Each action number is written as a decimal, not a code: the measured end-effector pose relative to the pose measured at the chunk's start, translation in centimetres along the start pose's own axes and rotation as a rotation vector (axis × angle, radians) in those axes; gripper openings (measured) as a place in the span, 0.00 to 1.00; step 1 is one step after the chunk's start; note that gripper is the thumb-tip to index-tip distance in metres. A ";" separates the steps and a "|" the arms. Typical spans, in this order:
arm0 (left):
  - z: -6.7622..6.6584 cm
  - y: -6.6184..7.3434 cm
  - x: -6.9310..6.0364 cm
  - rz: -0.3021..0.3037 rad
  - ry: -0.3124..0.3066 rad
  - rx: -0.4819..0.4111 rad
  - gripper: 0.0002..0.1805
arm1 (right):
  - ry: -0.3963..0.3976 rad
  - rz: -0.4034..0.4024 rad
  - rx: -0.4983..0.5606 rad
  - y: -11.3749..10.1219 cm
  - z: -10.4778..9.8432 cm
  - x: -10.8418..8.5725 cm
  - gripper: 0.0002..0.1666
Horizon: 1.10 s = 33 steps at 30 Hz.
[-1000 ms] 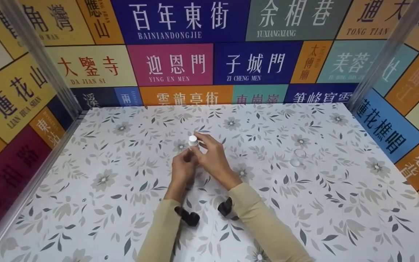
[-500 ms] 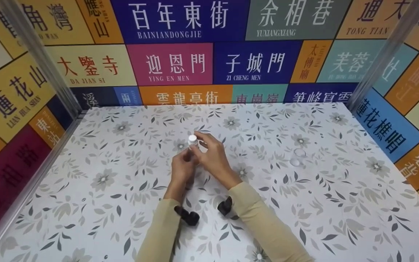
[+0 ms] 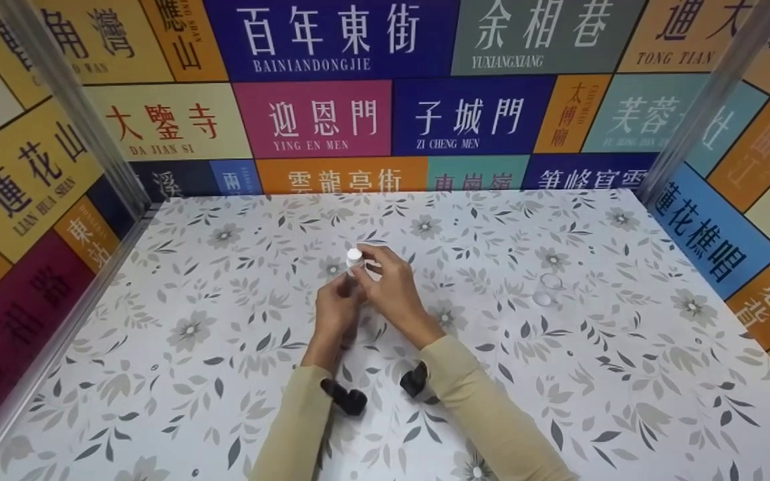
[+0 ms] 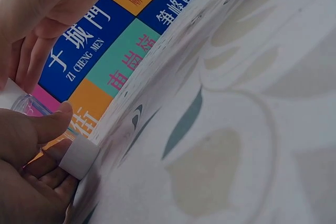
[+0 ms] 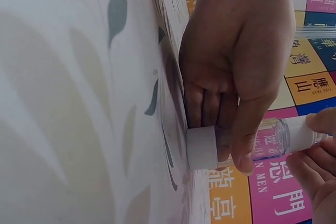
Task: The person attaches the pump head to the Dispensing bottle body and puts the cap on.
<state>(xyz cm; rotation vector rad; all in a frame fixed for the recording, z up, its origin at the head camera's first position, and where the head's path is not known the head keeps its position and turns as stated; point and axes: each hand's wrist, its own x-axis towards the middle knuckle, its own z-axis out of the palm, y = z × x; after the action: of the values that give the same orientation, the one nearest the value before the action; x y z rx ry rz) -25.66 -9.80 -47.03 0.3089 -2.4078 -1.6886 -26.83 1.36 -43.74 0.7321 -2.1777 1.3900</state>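
A slim clear bottle stands upright between the hands, with a white cap [image 3: 355,254] on top. In the right wrist view its see-through body [image 5: 269,139] and a white base [image 5: 202,148] at the lower end show. My left hand [image 3: 335,306] grips the lower body, thumb [image 4: 55,123] along one side, just above the base. The thumb and fingers of my right hand [image 3: 390,287] pinch the white cap from the right. Whether the base touches the table cannot be told.
A small clear cylindrical piece [image 3: 548,289], hard to make out, lies on the flower-patterned table [image 3: 191,401] to the right. Panels with large lettering [image 3: 311,117] form walls at the back and sides. Black wrist cameras [image 3: 348,399] hang near the cuffs.
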 end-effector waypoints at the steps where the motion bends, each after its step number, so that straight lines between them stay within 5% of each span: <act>1: 0.0 0.0 0.0 -0.009 -0.002 -0.002 0.18 | 0.002 0.003 -0.004 0.0 0.0 0.0 0.20; 10: 0.0 0.0 0.0 -0.046 -0.012 -0.010 0.21 | 0.007 0.022 0.033 -0.1 0.1 0.0 0.19; 33: -0.1 -0.1 0.0 0.035 0.014 -0.002 0.18 | -0.013 0.035 -0.007 -0.2 -0.1 0.0 0.20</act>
<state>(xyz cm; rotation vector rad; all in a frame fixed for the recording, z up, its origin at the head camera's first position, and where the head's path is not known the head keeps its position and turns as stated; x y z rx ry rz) -25.61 -9.88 -47.08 0.2749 -2.3872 -1.6687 -26.69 1.36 -43.57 0.7060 -2.2141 1.3974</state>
